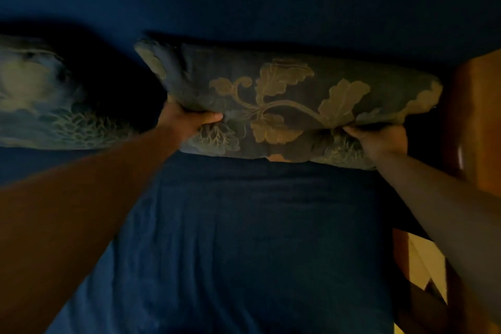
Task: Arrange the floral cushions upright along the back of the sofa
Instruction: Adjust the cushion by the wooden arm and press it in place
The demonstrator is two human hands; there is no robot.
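A dark floral cushion [287, 100] with tan leaf patterns stands against the blue sofa back [244, 3], at the right end of the seat. My left hand [187, 119] grips its lower left edge, thumb pressed into the fabric. My right hand [379, 138] pinches its lower right edge. A second floral cushion [40, 100] leans against the sofa back at the far left, partly cut off by the frame edge. Neither hand touches that one.
The blue sofa seat [244, 238] fills the lower middle. A wooden armrest [477, 116] rises at the right, close to the held cushion's right corner. Pale floor [423, 263] shows below it. The scene is dim.
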